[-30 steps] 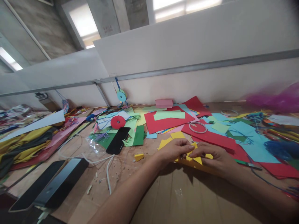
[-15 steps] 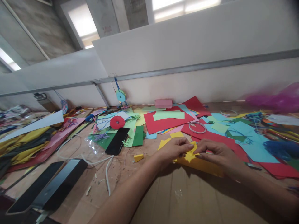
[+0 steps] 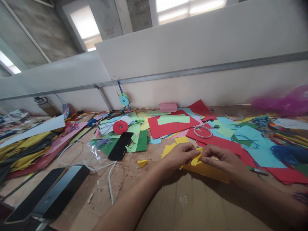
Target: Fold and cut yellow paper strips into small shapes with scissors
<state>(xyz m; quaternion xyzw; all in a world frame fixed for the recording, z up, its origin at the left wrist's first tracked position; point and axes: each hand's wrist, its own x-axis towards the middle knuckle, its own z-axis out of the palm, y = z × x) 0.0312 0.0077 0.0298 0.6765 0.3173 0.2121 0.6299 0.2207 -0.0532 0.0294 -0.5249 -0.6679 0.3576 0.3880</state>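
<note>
My left hand [image 3: 179, 154] and my right hand [image 3: 222, 158] meet over the wooden table [image 3: 168, 202], fingertips pinched together on a small yellow paper piece [image 3: 197, 156]. Just under my hands a larger yellow-orange sheet [image 3: 209, 170] lies flat. Loose yellow scraps [image 3: 168, 149] rest to the left of my left hand, and a tiny folded yellow bit [image 3: 142, 163] sits further left.
Red [image 3: 168, 126], green and light blue paper sheets cover the table's back half. A white ring [image 3: 202, 131], a black phone [image 3: 120, 146], a white cable [image 3: 109, 179] and a black box [image 3: 53, 194] lie around. A white partition wall [image 3: 192, 64] stands behind.
My hands drew closer together and the yellow piece is folded smaller between the fingertips. The view barely shifted.
</note>
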